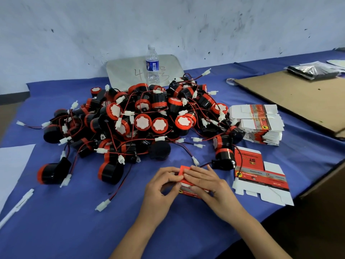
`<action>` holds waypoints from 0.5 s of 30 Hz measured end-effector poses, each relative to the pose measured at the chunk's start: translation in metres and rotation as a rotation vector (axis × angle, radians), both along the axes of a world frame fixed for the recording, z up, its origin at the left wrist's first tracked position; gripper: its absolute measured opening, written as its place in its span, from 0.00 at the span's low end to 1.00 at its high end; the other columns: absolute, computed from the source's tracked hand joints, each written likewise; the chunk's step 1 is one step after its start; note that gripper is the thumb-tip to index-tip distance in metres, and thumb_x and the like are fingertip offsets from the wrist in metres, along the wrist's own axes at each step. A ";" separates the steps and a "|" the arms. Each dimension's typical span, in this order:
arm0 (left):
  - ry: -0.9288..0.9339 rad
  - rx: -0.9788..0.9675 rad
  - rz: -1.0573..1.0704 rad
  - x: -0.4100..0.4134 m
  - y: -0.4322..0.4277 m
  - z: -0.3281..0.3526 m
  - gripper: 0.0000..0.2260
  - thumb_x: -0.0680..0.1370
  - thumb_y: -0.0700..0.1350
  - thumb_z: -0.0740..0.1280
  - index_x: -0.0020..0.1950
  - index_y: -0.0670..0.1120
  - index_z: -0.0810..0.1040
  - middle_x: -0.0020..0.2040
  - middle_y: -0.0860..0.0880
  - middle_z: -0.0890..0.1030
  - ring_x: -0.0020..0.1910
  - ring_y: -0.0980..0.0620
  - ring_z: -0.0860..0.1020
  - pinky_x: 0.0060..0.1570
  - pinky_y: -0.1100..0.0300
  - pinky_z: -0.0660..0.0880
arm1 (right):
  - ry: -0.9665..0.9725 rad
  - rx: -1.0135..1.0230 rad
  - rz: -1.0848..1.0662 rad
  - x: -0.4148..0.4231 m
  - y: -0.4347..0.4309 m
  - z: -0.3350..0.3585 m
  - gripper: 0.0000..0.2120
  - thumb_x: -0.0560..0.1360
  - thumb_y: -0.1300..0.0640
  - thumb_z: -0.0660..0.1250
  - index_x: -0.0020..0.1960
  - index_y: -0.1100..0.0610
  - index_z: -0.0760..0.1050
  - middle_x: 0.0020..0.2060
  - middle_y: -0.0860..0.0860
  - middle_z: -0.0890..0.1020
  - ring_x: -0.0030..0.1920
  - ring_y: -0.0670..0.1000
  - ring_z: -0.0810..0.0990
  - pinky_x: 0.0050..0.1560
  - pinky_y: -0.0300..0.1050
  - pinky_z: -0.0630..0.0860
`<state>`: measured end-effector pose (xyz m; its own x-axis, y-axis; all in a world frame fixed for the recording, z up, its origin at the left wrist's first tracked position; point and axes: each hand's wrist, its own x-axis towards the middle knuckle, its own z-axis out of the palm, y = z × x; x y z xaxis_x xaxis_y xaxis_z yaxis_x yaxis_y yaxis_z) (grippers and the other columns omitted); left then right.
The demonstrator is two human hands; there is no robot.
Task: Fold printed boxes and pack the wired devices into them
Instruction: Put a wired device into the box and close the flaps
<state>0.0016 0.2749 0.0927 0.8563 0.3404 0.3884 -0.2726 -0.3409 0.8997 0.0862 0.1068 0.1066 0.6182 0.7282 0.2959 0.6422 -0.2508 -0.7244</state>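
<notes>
A blue cloth [74, 212] covers your table, with a scuffed pale wall behind it. The landmark is the big pile of wired devices [141, 116], black and red drums tangled in red and black leads with white plugs.

Just on the near side of that pile, toward its right end, you hold a small red printed box [184, 176] low over the cloth between both hands. Your left hand [160, 191] has its fingers curled in, thumb and forefinger pinching the box's left edge. Your right hand [209, 186] lies over the top, fingers [194, 173] close together across the red panel and thumb tucked against the near side. Most of the box is hidden under them, so you cannot tell how far it is folded.

Near the pile's right front, a flat box blank [261, 176] lies printed side up, a lone device [224, 157] touching its left edge. Right of the pile sits a banded stack of flat boxes [259, 124]. Behind the pile stands a water bottle [152, 62]. Left of the pile, near you, lies a white pen [16, 206]
</notes>
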 end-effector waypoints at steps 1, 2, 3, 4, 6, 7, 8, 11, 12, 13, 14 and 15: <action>0.007 0.007 -0.017 -0.001 0.003 0.001 0.10 0.74 0.37 0.70 0.49 0.52 0.84 0.55 0.57 0.80 0.57 0.54 0.79 0.51 0.61 0.78 | 0.001 -0.010 0.007 0.000 -0.001 0.000 0.18 0.78 0.53 0.63 0.67 0.44 0.70 0.67 0.32 0.70 0.72 0.37 0.61 0.77 0.50 0.51; 0.018 0.028 -0.030 -0.001 0.007 0.002 0.11 0.75 0.37 0.71 0.49 0.53 0.84 0.56 0.57 0.80 0.57 0.54 0.79 0.51 0.61 0.78 | 0.003 -0.022 0.014 0.001 -0.002 0.001 0.18 0.78 0.51 0.62 0.67 0.43 0.70 0.67 0.33 0.70 0.73 0.37 0.61 0.77 0.51 0.52; 0.025 0.060 -0.037 -0.001 0.009 0.002 0.11 0.75 0.37 0.71 0.49 0.53 0.84 0.56 0.58 0.81 0.57 0.55 0.80 0.51 0.62 0.77 | -0.003 -0.038 0.021 0.001 -0.002 0.002 0.18 0.78 0.50 0.61 0.68 0.43 0.70 0.67 0.33 0.70 0.73 0.38 0.60 0.76 0.52 0.54; 0.026 0.094 -0.041 -0.002 0.012 0.003 0.11 0.74 0.37 0.71 0.49 0.53 0.84 0.57 0.59 0.81 0.57 0.56 0.80 0.51 0.63 0.77 | -0.019 -0.061 0.031 0.002 -0.003 0.003 0.18 0.79 0.49 0.60 0.68 0.43 0.70 0.68 0.34 0.69 0.74 0.38 0.59 0.76 0.52 0.54; 0.005 0.150 -0.046 0.000 0.015 0.002 0.09 0.74 0.37 0.72 0.49 0.51 0.85 0.59 0.59 0.80 0.57 0.57 0.79 0.53 0.65 0.76 | -0.086 -0.126 0.054 0.003 -0.005 0.005 0.19 0.80 0.47 0.58 0.70 0.43 0.68 0.70 0.36 0.67 0.75 0.39 0.56 0.76 0.53 0.53; -0.009 0.184 -0.046 0.000 0.016 0.001 0.08 0.74 0.38 0.72 0.49 0.50 0.85 0.60 0.58 0.80 0.58 0.58 0.79 0.55 0.65 0.75 | -0.133 -0.165 0.068 0.005 -0.007 0.006 0.19 0.81 0.48 0.57 0.71 0.44 0.67 0.71 0.36 0.66 0.76 0.40 0.54 0.76 0.53 0.53; -0.018 0.222 -0.045 0.001 0.017 0.000 0.08 0.74 0.38 0.72 0.50 0.49 0.85 0.61 0.58 0.79 0.58 0.58 0.79 0.56 0.65 0.75 | -0.187 -0.204 0.081 0.006 -0.009 0.005 0.19 0.81 0.49 0.57 0.72 0.45 0.66 0.72 0.37 0.65 0.77 0.42 0.52 0.76 0.54 0.52; 0.013 0.280 -0.066 0.000 0.022 -0.002 0.08 0.74 0.42 0.72 0.51 0.50 0.85 0.63 0.62 0.77 0.61 0.60 0.77 0.60 0.67 0.72 | -0.316 -0.292 0.107 0.008 -0.013 0.004 0.21 0.82 0.52 0.58 0.74 0.45 0.63 0.74 0.40 0.62 0.78 0.49 0.48 0.75 0.59 0.54; 0.036 0.286 -0.081 -0.001 0.024 -0.002 0.09 0.73 0.45 0.72 0.53 0.52 0.84 0.64 0.63 0.76 0.62 0.61 0.76 0.60 0.67 0.71 | -0.338 -0.298 0.110 0.009 -0.014 0.004 0.21 0.82 0.52 0.58 0.74 0.45 0.63 0.75 0.41 0.61 0.78 0.52 0.48 0.75 0.60 0.56; 0.052 0.301 -0.095 -0.002 0.026 -0.002 0.10 0.73 0.47 0.72 0.54 0.52 0.84 0.65 0.64 0.75 0.62 0.62 0.75 0.61 0.68 0.71 | -0.354 -0.294 0.110 0.009 -0.014 0.003 0.21 0.82 0.52 0.58 0.74 0.46 0.63 0.75 0.42 0.61 0.78 0.54 0.48 0.75 0.60 0.57; 0.058 0.326 -0.104 -0.003 0.027 -0.003 0.11 0.73 0.49 0.72 0.55 0.53 0.83 0.66 0.65 0.74 0.63 0.62 0.75 0.61 0.68 0.71 | -0.366 -0.291 0.108 0.009 -0.015 0.002 0.21 0.81 0.53 0.59 0.74 0.46 0.63 0.75 0.42 0.61 0.78 0.55 0.49 0.74 0.59 0.58; 0.062 0.361 -0.105 -0.004 0.028 -0.003 0.12 0.73 0.50 0.72 0.56 0.53 0.83 0.67 0.65 0.73 0.64 0.62 0.74 0.61 0.67 0.71 | -0.377 -0.284 0.106 0.008 -0.016 0.001 0.21 0.81 0.53 0.59 0.74 0.46 0.64 0.75 0.43 0.61 0.78 0.57 0.51 0.74 0.57 0.59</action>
<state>-0.0020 0.3027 0.0894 0.9049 0.1002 0.4137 -0.2718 -0.6120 0.7427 0.0945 0.0910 0.1077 0.4241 0.8658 0.2656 0.8796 -0.3240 -0.3482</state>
